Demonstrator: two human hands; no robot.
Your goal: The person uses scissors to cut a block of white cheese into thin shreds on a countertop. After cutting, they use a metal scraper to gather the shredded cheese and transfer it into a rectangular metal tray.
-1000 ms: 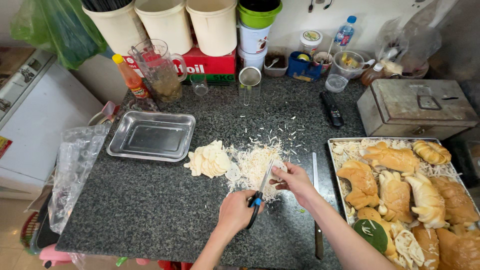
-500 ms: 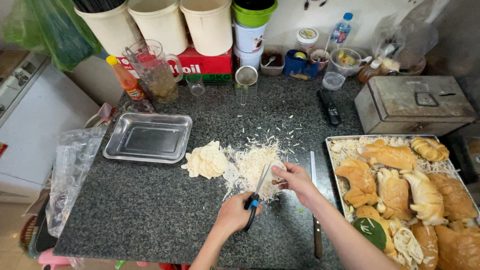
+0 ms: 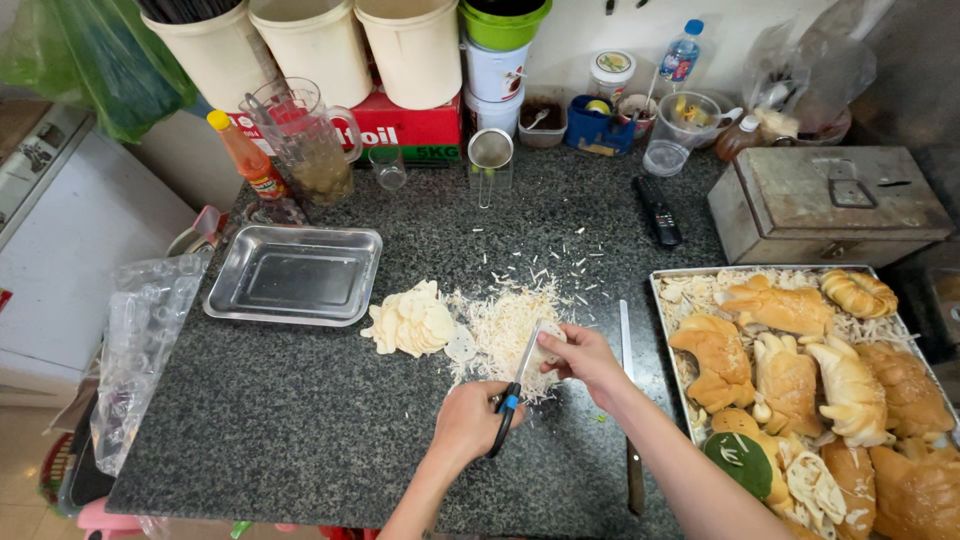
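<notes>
While left hand (image 3: 470,425) grips scissors (image 3: 515,392), right hand (image 3: 583,362) seemingly pinches slice (image 3: 545,350).

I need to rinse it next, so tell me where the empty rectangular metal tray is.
In the head view, the empty rectangular metal tray sits on the dark speckled stone counter, left of the pile of pale round slices and below the clear glass pitcher.

Left hand (image 3: 468,420) fisted (tight grip); right hand (image 3: 583,362) pinching.

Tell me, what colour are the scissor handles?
The scissors have black handles with a blue accent, seen from the head view.
</notes>
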